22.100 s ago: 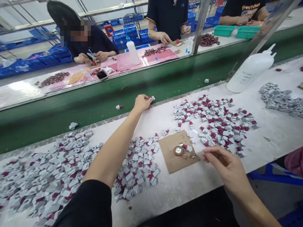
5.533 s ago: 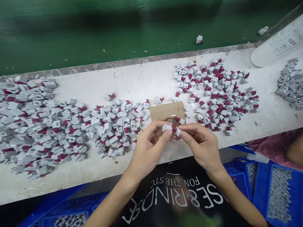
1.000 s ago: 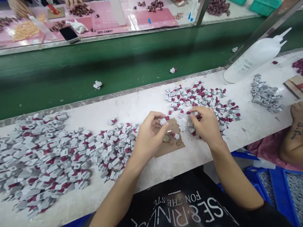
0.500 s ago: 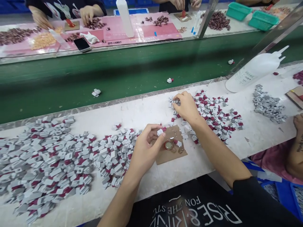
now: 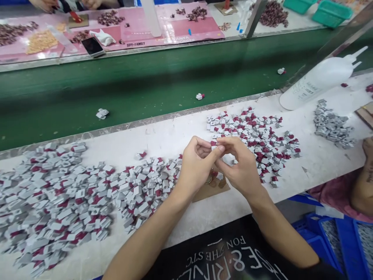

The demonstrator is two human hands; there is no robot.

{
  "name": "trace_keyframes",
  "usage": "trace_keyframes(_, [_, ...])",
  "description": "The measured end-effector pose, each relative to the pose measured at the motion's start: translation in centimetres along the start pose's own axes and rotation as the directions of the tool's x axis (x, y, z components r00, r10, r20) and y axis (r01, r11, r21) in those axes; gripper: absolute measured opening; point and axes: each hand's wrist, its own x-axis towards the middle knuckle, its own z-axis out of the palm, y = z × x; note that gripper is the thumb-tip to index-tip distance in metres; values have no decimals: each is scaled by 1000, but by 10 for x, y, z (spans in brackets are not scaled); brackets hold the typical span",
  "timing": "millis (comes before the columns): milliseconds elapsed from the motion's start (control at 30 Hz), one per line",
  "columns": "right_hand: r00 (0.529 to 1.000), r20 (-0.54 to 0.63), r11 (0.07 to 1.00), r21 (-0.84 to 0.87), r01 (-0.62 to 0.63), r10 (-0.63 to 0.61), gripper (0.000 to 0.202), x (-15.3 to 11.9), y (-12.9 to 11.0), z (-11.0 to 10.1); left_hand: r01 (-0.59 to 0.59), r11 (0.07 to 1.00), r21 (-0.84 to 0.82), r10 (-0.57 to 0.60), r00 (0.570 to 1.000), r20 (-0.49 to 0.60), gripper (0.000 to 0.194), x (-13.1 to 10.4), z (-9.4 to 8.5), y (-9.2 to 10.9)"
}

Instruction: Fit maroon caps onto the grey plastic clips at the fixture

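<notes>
My left hand (image 5: 196,165) is closed in a pinch on a small grey-and-maroon plastic part (image 5: 213,144), above a brown cardboard piece (image 5: 210,192). From the other side my right hand (image 5: 241,167) meets it, thumb and forefinger closed at the same part. The fingertips hide most of what is pinched. Beneath my hands, partly covered, a round beaded-rim object (image 5: 209,179) and a loose grey-and-maroon part (image 5: 219,176) lie on the cardboard. A heap of grey-and-maroon parts (image 5: 250,130) spreads just beyond and right of my right hand.
Large piles of similar parts (image 5: 64,194) cover the left of the table. A white spouted bottle (image 5: 317,83) leans at right, near grey parts (image 5: 332,126). A green belt (image 5: 151,81) carries several parts. Across it, co-workers' hands are visible. Another person's arm (image 5: 361,179) rests at right.
My right hand has come back from the heap to meet my left hand, which has risen slightly rightward. The belt's parts have shifted left. The view has tilted down a little.
</notes>
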Motion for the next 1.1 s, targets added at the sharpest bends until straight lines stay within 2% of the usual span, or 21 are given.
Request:
trace_keyframes(100, [997, -73, 1000, 4, -11, 11, 10, 2, 6, -3, -14, 1000, 23, 14, 1000, 21, 33, -4, 7, 1])
trace_keyframes(167, [993, -79, 992, 96, -83, 90, 7, 3, 11, -5, -45, 997, 61, 43, 998, 42, 30, -4, 7, 3])
trace_keyframes(267, [959, -147, 949, 243, -202, 241, 13, 4, 20, -10, -120, 968, 220, 84, 983, 165, 24, 15, -2, 7])
trace_keyframes(333, [927, -195, 922, 288, -259, 321, 17, 3, 25, -15, -228, 870, 437, 157, 968, 194, 17, 44, -12, 11])
trace_keyframes(400, [912, -186, 900, 318, -297, 366, 18, 0, 28, -20, -300, 650, 698, 317, 942, 109, 8, 85, -24, 16])
trace_keyframes(433, [909, -168, 888, 339, -310, 381, 18, -2, 28, -22, -278, 606, 745, 355, 933, 59, 18, 108, -30, 19])
trace_keyframes(533, [895, -117, 844, 404, -354, 431, 23, -11, 27, -27, -241, 558, 794, 396, 918, 0, 32, 170, -42, 29])
trace_keyframes(633, [879, -97, 817, 426, -388, 468, 34, -20, 26, -29, -241, 539, 807, 392, 920, 12, 25, 203, -43, 35])
trace_keyframes(733, [871, -109, 810, 435, -392, 479, 37, -28, 26, -33, -315, 524, 791, 383, 917, 111, 18, 198, -28, 28])
trace_keyframes(833, [858, -138, 800, 459, -388, 495, 33, -32, 26, -38, -472, 508, 721, 348, 878, 329, 10, 165, 1, 9])
trace_keyframes(867, [853, -144, 794, 469, -388, 502, 31, -32, 26, -40, -538, 499, 679, 318, 843, 435, 11, 151, 12, 2])
trace_keyframes(900, [848, -147, 787, 480, -389, 509, 29, -32, 26, -41, -627, 461, 629, 273, 774, 572, 10, 139, 21, -4])
trace_keyframes(933, [844, -145, 777, 493, -391, 517, 28, -31, 27, -42, -681, 428, 594, 232, 718, 656, 9, 128, 29, -9])
trace_keyframes(967, [840, -141, 766, 509, -393, 524, 27, -30, 27, -42, -721, 401, 565, 196, 670, 716, 9, 119, 35, -12])
trace_keyframes(1000, [838, -135, 755, 526, -392, 529, 27, -29, 27, -42, -744, 377, 552, 176, 643, 745, 10, 112, 37, -13])
trace_keyframes(1033, [836, -129, 744, 543, -390, 533, 26, -28, 27, -42, -747, 359, 560, 178, 643, 745, 11, 108, 37, -13])
trace_keyframes(1100, [836, -124, 728, 571, -380, 534, 24, -27, 27, -42, -718, 325, 615, 219, 690, 690, 11, 104, 29, -11])
